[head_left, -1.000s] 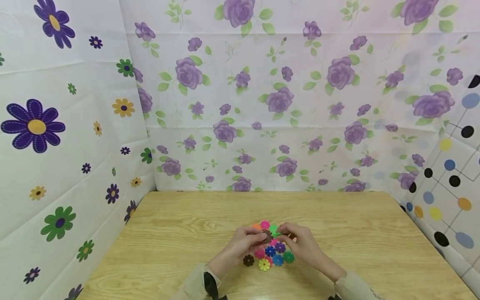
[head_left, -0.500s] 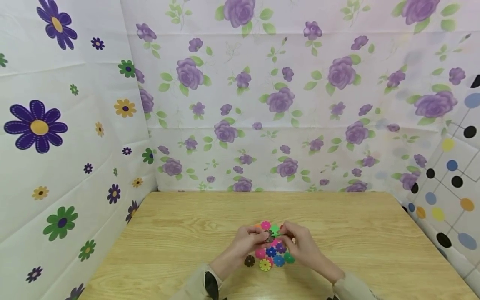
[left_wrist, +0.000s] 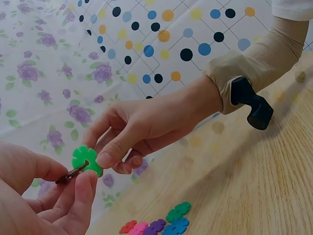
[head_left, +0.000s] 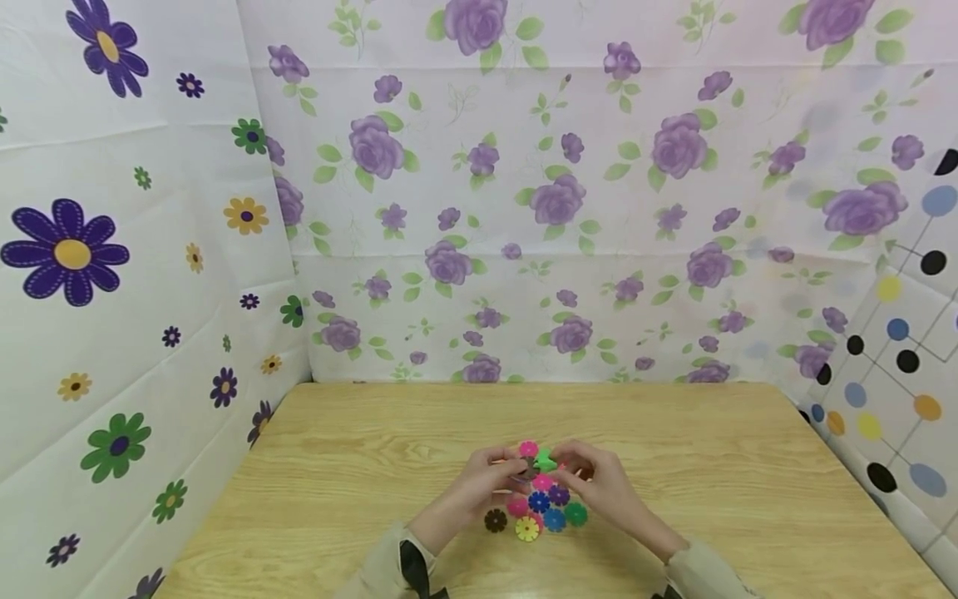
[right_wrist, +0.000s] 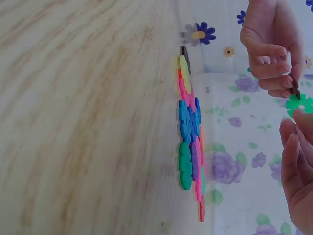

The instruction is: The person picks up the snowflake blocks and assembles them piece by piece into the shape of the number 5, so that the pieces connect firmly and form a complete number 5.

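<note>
In the head view my left hand [head_left: 479,482] pinches a brown flower-shaped plastic disc [left_wrist: 71,175] between thumb and fingers. My right hand [head_left: 602,482] pinches a bright green disc [head_left: 544,460] of the same notched kind. The left wrist view has the brown disc edge-on, crossing the green one at a slot near its centre; how deeply they interlock cannot be told. Both discs are held above the table. Fingers cover part of each disc. In the right wrist view the two hands face each other around the green disc [right_wrist: 299,104].
Beneath and in front of the hands, several loose discs lie on the wooden table [head_left: 337,499], among them a yellow disc [head_left: 527,528], a dark brown disc [head_left: 496,521], a purple disc [head_left: 559,494] and a dark green disc [head_left: 575,514]. Patterned cloth walls [head_left: 486,208] enclose the table.
The brown disc has turned from facing the head camera to a more slanted position, and more of the green disc shows between the hands. The loose discs stay put.
</note>
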`<state>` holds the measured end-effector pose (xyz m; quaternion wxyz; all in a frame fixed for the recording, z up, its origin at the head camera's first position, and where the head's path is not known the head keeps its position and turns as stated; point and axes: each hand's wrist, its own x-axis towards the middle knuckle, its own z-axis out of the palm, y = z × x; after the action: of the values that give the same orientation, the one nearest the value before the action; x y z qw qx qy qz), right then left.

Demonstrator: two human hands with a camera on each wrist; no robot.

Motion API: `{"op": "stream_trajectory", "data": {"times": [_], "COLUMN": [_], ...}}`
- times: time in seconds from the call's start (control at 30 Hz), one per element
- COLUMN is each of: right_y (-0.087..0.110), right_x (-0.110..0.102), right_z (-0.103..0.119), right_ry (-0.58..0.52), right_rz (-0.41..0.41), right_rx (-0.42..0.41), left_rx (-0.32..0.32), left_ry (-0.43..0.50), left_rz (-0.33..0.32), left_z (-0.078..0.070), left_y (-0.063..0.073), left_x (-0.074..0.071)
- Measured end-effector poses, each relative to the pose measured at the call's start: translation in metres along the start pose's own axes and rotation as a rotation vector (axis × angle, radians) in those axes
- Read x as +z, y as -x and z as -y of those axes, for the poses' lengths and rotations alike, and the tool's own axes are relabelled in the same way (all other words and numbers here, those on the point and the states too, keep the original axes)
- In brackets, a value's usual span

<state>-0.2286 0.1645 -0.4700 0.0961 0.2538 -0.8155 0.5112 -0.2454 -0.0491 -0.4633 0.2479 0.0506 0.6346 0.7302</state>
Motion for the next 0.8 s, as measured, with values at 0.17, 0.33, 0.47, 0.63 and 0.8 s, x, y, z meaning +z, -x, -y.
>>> {"op": "stream_trajectory", "data": {"times": [0.17, 0.33, 0.47, 0.63, 0.8], "right_y": [0.002, 0.003, 0.003, 0.0, -0.001], "right_x": [-0.001, 0.002, 0.004, 0.004, 0.006], "right_z": [0.001, -0.003, 0.001, 0.0, -0.022], "right_ry": [0.011, 0.026, 0.012, 0.011, 0.046], "right_rz": [-0.002, -0.005, 0.013, 0.047, 0.098], "right_rx": [0.007, 0.008, -0.009, -0.01, 0.008], "left_rx": [0.005, 0.002, -0.006, -0.03, -0.048], "left_ry": [-0.005, -0.022, -0.021, 0.002, 0.017], "left_rz": [0.014, 0.032, 0.053, 0.048, 0.022], "left_z": [0.002, 0.004, 0.006, 0.007, 0.007], "left_y": [0.0, 0.0, -0.001, -0.001, 0.0], "left_x": [-0.003, -0.004, -0.006, -0.01, -0.015]}}
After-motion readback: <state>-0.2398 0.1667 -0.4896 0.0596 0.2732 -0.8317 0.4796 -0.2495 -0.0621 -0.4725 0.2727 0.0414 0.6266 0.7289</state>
